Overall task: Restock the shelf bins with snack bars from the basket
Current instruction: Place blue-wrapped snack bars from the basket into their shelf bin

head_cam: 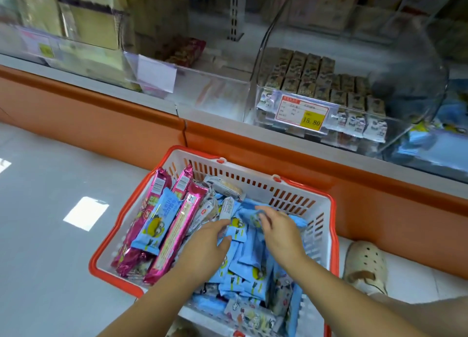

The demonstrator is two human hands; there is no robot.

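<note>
The basket (pixel 326 238) stands on the floor (pixel 40 210) in front of the shelf (pixel 101 113), and both grips are inside it. The right grip (pixel 281 232) is over the far middle of the heap of blue bars (pixel 253 265). Its fingers are curled around one small blue bar (pixel 255 217), which shows only at the fingertips. This bar is mostly hidden, so I cannot tell which way its long axis goes.

The left grip (pixel 210 238) lies just beside the right one, to the left, with its back up. Its fingers reach forward over the heap and the thumb is spread toward the right. A blue bar with a yellow figure lies between thumb and fingers, but I cannot tell if the grip pinches it or only touches it.

The blue bars in the heap point in many directions. The pink bars (pixel 177 225) are long and lean on the left wall of the basket. Their long axis goes from near left to far right, and the far ends point up toward the shelf. One blue bar lies on top of them along the same line.

On the shelf, a clear bin (pixel 395 131) holds small bars in rows and carries a price tag (pixel 301 112). A shoe (pixel 364 268) is on the floor right of the basket.
</note>
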